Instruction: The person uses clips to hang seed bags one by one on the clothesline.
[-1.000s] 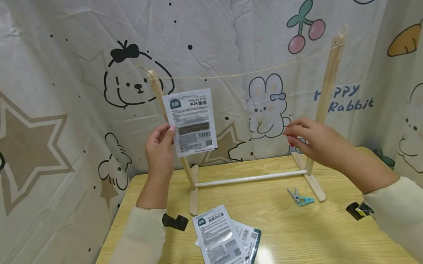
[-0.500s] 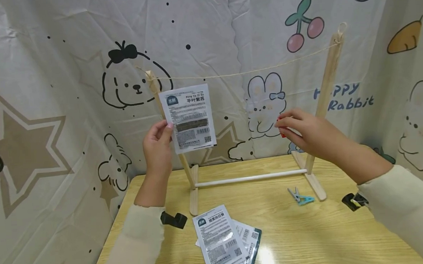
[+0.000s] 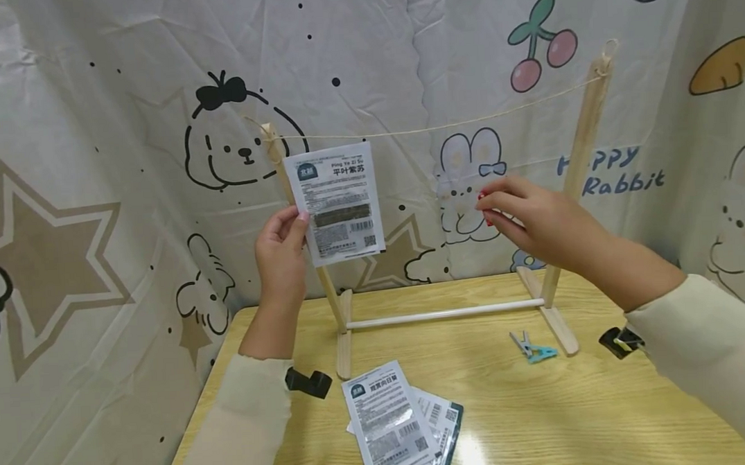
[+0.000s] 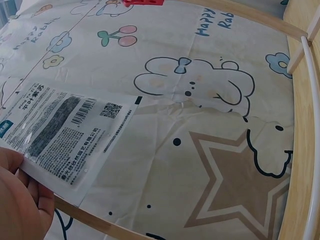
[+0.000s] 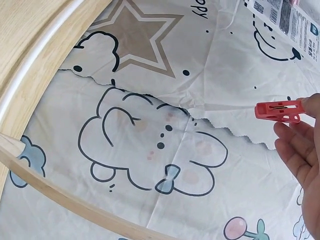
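Left hand (image 3: 280,254) pinches packet (image 3: 336,203) by its left edge; its top sits just under string (image 3: 405,132) in the head view, depth unclear. Right hand (image 3: 537,218) pinches red clip (image 5: 278,111), well apart from packet. Looks like line-up for hanging; next probably calls for packet edge to string, clip over both.

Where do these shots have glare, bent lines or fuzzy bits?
Head view: a white glare patch on the table, fine print on the held packet too soft to read, the white rod looking straight; left wrist view: that print larger and clearer, but the rod bowed; right wrist view: the rod bowed too, probably lens distortion.
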{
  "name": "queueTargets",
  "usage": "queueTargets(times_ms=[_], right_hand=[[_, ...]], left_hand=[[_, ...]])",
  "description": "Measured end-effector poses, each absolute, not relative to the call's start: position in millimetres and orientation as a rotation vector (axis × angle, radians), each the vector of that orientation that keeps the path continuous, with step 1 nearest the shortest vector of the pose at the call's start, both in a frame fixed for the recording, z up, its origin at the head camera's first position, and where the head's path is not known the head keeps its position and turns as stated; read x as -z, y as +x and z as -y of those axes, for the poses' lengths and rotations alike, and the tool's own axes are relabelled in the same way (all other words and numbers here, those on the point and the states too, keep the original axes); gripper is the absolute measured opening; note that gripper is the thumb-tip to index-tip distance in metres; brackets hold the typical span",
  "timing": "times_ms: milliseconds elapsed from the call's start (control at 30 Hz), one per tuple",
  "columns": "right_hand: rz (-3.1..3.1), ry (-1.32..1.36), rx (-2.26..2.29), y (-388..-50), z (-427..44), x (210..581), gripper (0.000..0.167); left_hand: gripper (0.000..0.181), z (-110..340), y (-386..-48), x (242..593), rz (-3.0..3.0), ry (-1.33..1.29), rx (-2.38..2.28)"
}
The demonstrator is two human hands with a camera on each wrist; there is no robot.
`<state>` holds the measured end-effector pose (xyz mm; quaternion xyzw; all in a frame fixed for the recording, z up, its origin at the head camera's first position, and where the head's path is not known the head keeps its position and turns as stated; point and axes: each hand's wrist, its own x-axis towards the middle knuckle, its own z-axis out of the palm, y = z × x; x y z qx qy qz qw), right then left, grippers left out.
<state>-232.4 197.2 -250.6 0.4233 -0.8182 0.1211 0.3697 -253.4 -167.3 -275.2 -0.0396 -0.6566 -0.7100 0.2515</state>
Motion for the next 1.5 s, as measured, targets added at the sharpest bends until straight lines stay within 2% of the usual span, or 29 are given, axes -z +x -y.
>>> queueTargets(times_ms=[200,900,1500], right_hand=[[2.102,1.065,-0.333,-234.2,-193.5,240.2,0.028],[2.092,1.013,-0.418,-238.4,-180.0,208.0,0.024],[2.112,0.966,-0.524,-240.0,-157.8,185.3,0.022]], left_hand=[[0.015,167.0,-254.6,276.2,1.778,-0.109,1.948],[0.021,164.5,-255.4,276.8,1.794,-0.113,1.935],[0.016,162.6,-256.1,274.1,1.780,-0.109,1.939]])
